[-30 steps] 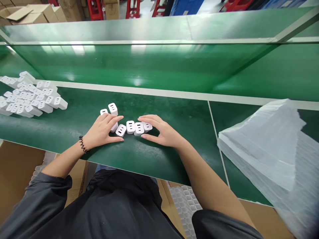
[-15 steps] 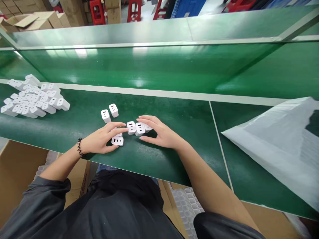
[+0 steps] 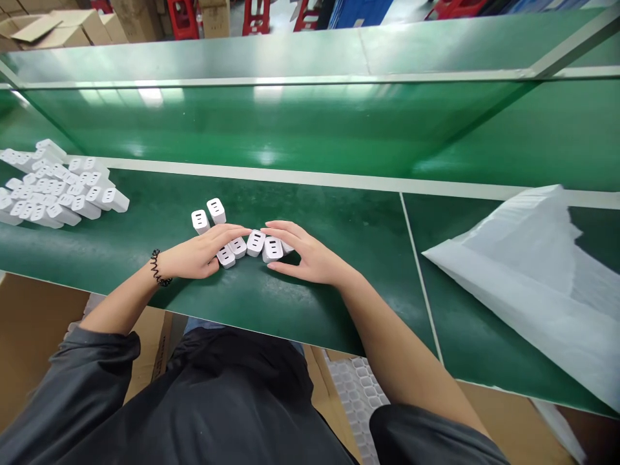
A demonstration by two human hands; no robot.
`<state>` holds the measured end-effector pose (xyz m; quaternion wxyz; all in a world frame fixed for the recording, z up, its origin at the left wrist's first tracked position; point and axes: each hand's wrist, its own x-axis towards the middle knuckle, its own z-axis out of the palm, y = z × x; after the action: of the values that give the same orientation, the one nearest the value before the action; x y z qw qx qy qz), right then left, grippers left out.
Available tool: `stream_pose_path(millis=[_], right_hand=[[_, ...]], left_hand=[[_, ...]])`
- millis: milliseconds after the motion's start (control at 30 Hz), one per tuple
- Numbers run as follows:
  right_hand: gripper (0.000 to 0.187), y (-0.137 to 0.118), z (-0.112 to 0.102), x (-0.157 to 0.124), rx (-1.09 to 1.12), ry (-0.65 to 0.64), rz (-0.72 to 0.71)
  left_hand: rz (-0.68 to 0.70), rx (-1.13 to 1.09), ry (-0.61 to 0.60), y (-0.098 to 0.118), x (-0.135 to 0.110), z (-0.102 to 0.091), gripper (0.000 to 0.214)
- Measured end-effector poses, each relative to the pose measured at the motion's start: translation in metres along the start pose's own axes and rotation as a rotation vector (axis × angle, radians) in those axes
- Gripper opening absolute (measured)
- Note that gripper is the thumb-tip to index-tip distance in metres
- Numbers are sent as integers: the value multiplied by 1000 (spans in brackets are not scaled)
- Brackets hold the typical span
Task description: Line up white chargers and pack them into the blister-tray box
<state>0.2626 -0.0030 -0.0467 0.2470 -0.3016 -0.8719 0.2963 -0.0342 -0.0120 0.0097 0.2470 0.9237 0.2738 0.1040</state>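
Note:
A short row of white charger plugs (image 3: 252, 244) lies on the green bench (image 3: 339, 219) in front of me. My left hand (image 3: 196, 253), with a black coil band at the wrist, rests on the left end of the row with fingers stretched over the plugs. My right hand (image 3: 307, 255) cups the right end, fingers stretched and lying on top. Both hands press the row together between them. Two more white plugs (image 3: 208, 216) stand just behind my left hand, apart from the row.
A large heap of white plugs (image 3: 53, 190) lies at the far left of the bench. A stack of white plastic bags (image 3: 537, 278) covers the right section. A green shelf (image 3: 290, 61) runs across the back. Cardboard boxes (image 3: 29, 336) and white trays (image 3: 361, 387) sit below the bench.
My left hand has slid the plug that lay near the front edge back up into the row. The row is tighter between both hands. The right hand has barely moved.

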Motion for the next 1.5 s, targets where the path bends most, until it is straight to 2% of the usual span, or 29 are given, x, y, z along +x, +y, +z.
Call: stream_pose_path(millis=[100, 167, 233, 300, 367, 500, 633, 767, 867, 967, 1100, 1500], right_hand=[[59, 1, 0, 0, 9, 0, 0], [59, 0, -1, -1, 11, -1, 6], [62, -1, -4, -2, 24, -23, -1], [69, -2, -9, -4, 44, -75, -7], [74, -1, -14, -5, 60, -118, 10], [68, 2, -18, -7, 78, -96, 75], [71, -4, -20, -9, 77, -110, 148], [84, -15, -32, -16, 139, -241, 101], [83, -16, -42, -21, 171, -288, 89], [77, -11, -44, -23, 162, -211, 157], [78, -10, -40, -20, 159, -161, 219], [76, -16, -32, -18, 166, -188, 178]], left_hand=[[-46, -49, 64, 6, -4, 14, 84], [-108, -67, 128, 11, -5, 26, 94], [-175, -64, 212, 12, -1, 38, 101], [-220, -50, 269, 9, 8, 45, 98], [-230, -34, 254, 4, 19, 45, 94], [-233, 27, 170, -3, 36, 41, 89], [-209, 79, 241, -3, 37, 43, 67], [-150, 115, 304, -1, 31, 44, 46], [-103, 126, 316, -1, 29, 42, 55], [-102, 115, 326, 0, 30, 43, 63], [-80, 131, 350, 0, 31, 48, 58], [-18, 83, 338, -3, 33, 47, 42]])
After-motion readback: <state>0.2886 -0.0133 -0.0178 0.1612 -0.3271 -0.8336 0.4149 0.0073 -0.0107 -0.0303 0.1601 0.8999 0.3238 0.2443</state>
